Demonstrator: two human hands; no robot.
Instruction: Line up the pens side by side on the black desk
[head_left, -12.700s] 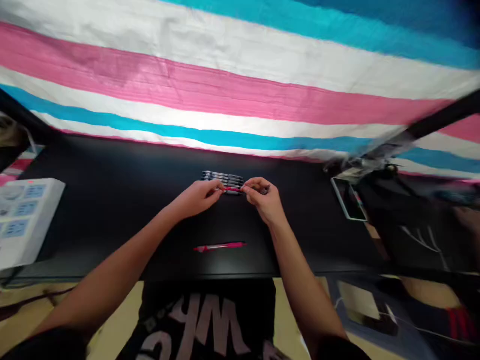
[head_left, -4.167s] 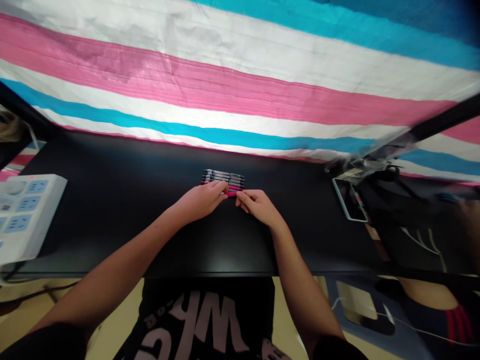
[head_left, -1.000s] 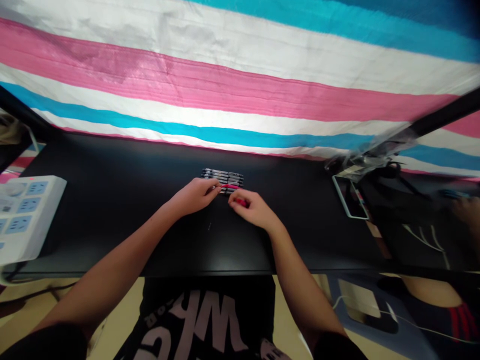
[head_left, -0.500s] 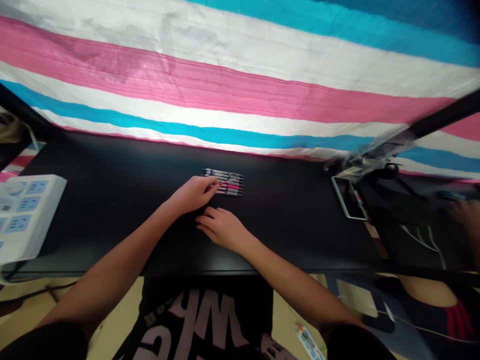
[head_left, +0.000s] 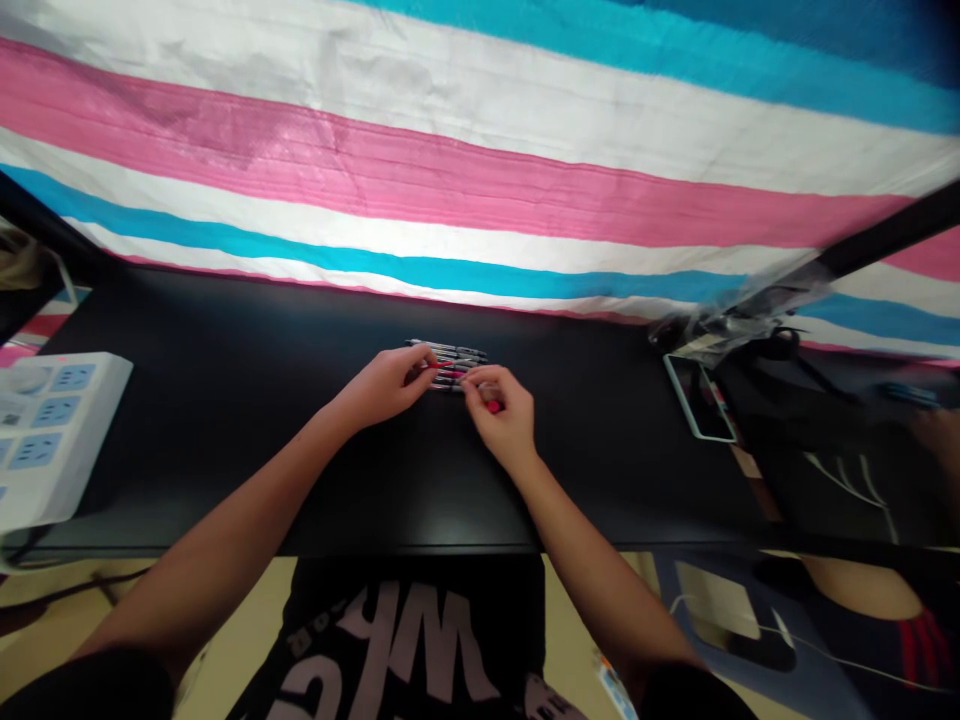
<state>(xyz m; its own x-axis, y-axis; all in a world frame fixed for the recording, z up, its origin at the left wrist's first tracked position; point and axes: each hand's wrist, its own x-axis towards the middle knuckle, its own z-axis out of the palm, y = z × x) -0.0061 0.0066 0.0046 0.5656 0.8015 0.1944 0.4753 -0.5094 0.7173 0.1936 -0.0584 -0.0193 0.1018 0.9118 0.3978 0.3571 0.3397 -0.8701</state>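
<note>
Several slim pens with clear barrels and dark ends lie side by side in a row on the black desk. My left hand is at the row's left end, its thumb and fingertips pinched on a thin red stick that looks like a pen refill. At the right end of the row is my right hand, with fingers curled and thumb and forefinger together. A small red-ended piece shows within its curled fingers; the rest of it is hidden. Both hands partly cover the pens.
The black desk meets a striped sheet at the back. At the left stands a white power strip. A phone lies at the right near crumpled clear plastic. Another person's hand is at the far right.
My right hand has moved up and to the right, from the desk in front of the pens to their right end, and a red-ended piece now shows in it. The left hand has barely moved.
</note>
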